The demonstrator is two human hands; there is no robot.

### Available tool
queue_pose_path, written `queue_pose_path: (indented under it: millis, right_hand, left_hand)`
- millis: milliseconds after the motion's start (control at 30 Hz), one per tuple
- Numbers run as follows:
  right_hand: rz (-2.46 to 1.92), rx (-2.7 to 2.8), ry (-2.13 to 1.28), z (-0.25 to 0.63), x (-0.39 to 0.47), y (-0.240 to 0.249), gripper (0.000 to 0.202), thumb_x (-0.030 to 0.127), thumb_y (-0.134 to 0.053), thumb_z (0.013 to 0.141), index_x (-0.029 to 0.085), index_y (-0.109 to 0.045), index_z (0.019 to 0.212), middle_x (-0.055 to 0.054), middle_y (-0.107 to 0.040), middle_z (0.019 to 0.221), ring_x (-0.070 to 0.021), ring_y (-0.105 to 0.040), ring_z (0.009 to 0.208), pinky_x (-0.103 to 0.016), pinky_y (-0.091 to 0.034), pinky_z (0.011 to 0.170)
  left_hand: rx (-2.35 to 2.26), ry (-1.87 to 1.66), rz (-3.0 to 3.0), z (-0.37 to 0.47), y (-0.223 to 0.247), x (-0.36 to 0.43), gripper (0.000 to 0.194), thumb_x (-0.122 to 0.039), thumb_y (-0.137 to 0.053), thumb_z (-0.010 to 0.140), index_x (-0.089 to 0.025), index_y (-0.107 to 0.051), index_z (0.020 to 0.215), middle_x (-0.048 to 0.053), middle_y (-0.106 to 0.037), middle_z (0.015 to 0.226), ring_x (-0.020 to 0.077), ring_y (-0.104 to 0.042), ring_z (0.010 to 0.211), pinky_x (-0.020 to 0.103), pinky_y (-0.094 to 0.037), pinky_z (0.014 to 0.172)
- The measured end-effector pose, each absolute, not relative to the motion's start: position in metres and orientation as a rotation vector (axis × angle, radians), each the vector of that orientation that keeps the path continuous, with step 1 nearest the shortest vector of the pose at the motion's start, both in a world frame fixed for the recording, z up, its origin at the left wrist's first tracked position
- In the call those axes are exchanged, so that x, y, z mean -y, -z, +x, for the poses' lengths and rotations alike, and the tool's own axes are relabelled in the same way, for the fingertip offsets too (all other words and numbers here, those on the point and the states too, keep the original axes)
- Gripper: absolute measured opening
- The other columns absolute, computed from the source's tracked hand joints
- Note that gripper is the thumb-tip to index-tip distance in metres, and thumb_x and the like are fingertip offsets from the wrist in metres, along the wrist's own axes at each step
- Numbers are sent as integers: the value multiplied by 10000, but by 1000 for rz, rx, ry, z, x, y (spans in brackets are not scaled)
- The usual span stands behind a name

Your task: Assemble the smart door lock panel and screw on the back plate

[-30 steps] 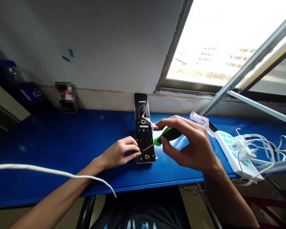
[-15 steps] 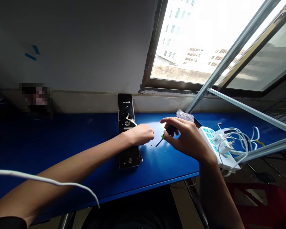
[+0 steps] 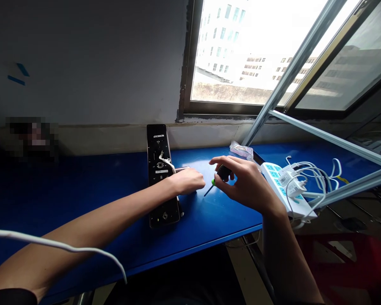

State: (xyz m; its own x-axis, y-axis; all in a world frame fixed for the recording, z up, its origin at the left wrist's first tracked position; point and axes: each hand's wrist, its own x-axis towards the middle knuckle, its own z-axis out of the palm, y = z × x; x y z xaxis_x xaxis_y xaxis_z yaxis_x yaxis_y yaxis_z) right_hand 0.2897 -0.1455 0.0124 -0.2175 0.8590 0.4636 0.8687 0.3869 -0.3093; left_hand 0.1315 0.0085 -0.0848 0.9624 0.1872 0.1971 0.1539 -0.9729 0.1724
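Observation:
My left hand (image 3: 189, 181) is closed, knuckles up, low over the blue table just right of a long black panel (image 3: 165, 205). What its fingers hold, if anything, is hidden. The panel looks like a door lock's housing, with a white cable (image 3: 167, 163) on its face. My left forearm crosses over it and covers part of it. In my right hand (image 3: 241, 180) is a screwdriver (image 3: 223, 173) with a black handle and green collar. Its thin shaft slants down and left, the tip near my left hand.
A white power strip (image 3: 274, 173) with plugged chargers and tangled white cables lies on the right of the blue table (image 3: 219, 220). A clear plastic bag (image 3: 241, 149) lies near the wall. A metal frame (image 3: 330, 137) slants across the window side. A white cable (image 3: 66, 246) hangs in the foreground.
The whole view has shifted, so the panel and table appear farther left. Small dark bits seen on the table between my hands no longer show. My right hand keeps its hold on the screwdriver.

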Motion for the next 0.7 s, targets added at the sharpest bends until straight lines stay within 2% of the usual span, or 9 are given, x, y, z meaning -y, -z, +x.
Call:
queue_pose_path:
  millis: [233, 333, 433, 533, 700]
  right_hand:
    - [-1392, 2071, 12, 288, 146, -15, 274, 192, -630, 930, 204, -677, 1200, -34, -737, 942, -130, -686, 715, -281, -587, 664]
    - [-1336, 2035, 22, 284, 146, -18, 276, 213, -648, 927, 210, -674, 1202, -23, -743, 924, -131, -688, 707, -287, -603, 671]
    - [-1240, 1943, 30, 274, 145, -22, 322, 226, -688, 907, 216, -662, 1229, -20, -751, 925, -142, -695, 719, -298, -608, 672]
    - [-1093, 1856, -5, 255, 139, -27, 330, 222, -718, 897, 223, -652, 1221, -15, -756, 933, -145, -711, 735, -290, -606, 661]
    - [-970, 1937, -58, 215, 117, -34, 265, 193, -706, 897, 204, -671, 1159, -6, -744, 919, -116, -685, 722, -252, -589, 652]
  left_hand:
    - [-250, -202, 3033, 116, 68, -1, 298, -36, -599, 842, -185, -641, 587, 29, -653, 647, 208, -612, 664, 352, -486, 753]
    - [-255, -270, 3043, 86, 47, 5, 281, -34, -554, 895, -177, -707, 706, 57, -708, 807, 216, -654, 808, 353, -505, 824]
    - [-296, -590, 2966, 42, 35, 10, 203, -158, -558, 998, -175, -759, 976, 91, -738, 1012, 231, -670, 953, 383, -541, 892]
    - [-421, -861, 2752, -3, 42, 15, 240, -169, -575, 1003, -195, -732, 1182, 86, -724, 1099, 211, -676, 1034, 356, -573, 907]
    - [-667, -989, 2552, -54, 80, 25, 265, -142, -592, 966, -220, -735, 1176, 62, -682, 1117, 176, -684, 999, 319, -584, 893]
